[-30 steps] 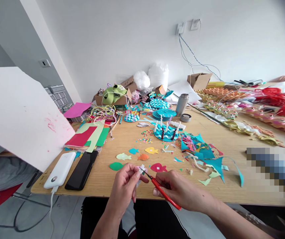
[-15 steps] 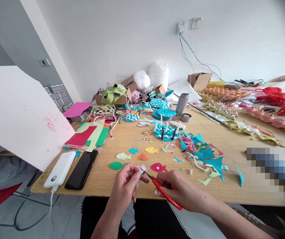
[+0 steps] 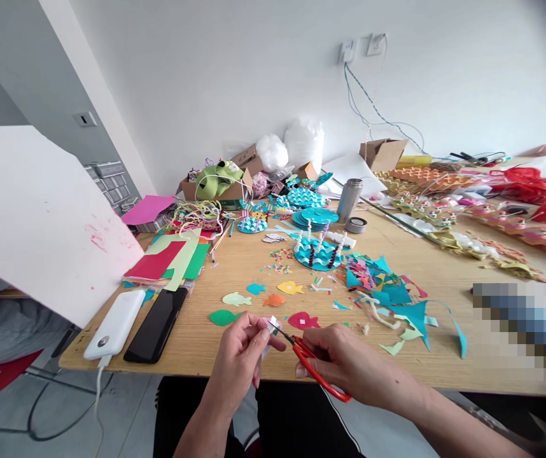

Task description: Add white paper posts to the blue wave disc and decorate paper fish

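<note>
My left hand pinches a narrow white strip, which looks like tape, just above the table's front edge. In my right hand is a pair of red-handled scissors, their blade tips at the strip's upper end. A pink piece lies partly hidden behind the strip. Around my hands lie paper fish: a red fish with a small white square on it, a green fish, an orange fish, a yellow fish, a pale green fish and a blue fish.
To the left lie a black phone, a white power bank and coloured paper sheets. A blue wavy paper piece with twisted sticks stands ahead. Paper scraps spread to the right. A metal flask stands farther back.
The scissors' handles have spread slightly in my right hand, and the blades look a little wider apart at the white strip. My left hand keeps its place.
</note>
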`<action>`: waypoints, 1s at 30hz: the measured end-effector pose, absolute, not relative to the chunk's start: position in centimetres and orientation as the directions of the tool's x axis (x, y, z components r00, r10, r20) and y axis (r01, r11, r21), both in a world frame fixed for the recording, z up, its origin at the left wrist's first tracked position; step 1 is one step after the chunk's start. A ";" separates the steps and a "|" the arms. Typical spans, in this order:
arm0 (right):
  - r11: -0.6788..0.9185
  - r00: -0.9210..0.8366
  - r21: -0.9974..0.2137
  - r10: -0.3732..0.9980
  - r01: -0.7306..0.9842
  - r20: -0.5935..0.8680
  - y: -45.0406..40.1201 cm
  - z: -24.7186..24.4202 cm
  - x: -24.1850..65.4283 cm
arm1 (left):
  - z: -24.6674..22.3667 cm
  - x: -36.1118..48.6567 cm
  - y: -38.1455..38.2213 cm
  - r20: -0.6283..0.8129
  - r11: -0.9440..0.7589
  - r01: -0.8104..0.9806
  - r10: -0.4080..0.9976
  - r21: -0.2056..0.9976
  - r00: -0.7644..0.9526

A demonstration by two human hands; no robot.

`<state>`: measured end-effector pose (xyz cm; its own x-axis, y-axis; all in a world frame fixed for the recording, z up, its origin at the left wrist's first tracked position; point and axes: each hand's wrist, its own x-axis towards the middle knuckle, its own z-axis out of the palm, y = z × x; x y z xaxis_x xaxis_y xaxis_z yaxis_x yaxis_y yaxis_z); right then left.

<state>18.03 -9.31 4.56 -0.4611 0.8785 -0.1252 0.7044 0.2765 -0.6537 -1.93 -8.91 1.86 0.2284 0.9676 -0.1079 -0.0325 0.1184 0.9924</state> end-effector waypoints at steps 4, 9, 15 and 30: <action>0.341 -0.461 -0.558 0.883 0.756 -0.085 -9.3 4.8 18.0 | 2.0 -2.0 -8.9 -0.106 0.116 -0.028 0.967 0.993 0.230; 0.431 -0.452 -0.358 0.891 0.828 0.027 -9.3 5.1 18.1 | 1.9 -2.2 -8.8 -0.134 0.141 -0.025 0.972 0.990 0.195; 0.555 -0.542 -0.134 0.832 0.821 0.121 -9.5 5.2 18.4 | 2.6 -2.7 -8.3 -0.065 0.064 -0.101 0.998 0.993 -0.015; 0.697 -0.695 0.061 0.698 0.715 0.171 -9.7 4.7 17.7 | 3.2 -2.5 -7.9 -0.053 0.070 -0.126 0.989 0.990 0.138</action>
